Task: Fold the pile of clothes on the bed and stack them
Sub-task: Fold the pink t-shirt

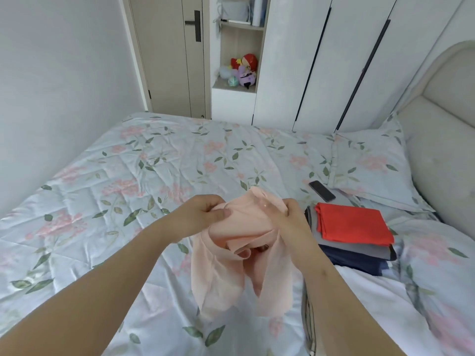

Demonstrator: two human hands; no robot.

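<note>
Just left of the folded stack (356, 227) on the bed (128, 176), my left hand (205, 214) and right hand (291, 220) both pinch a peach garment (226, 278), not yet folded or stacked.

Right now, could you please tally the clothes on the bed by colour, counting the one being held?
Peach garment: 1, gripped by left hand and right hand
Red layer: 1, top of stack
Grey layer: 1
Navy layer: 1
Total: 4 clearly visible
</note>
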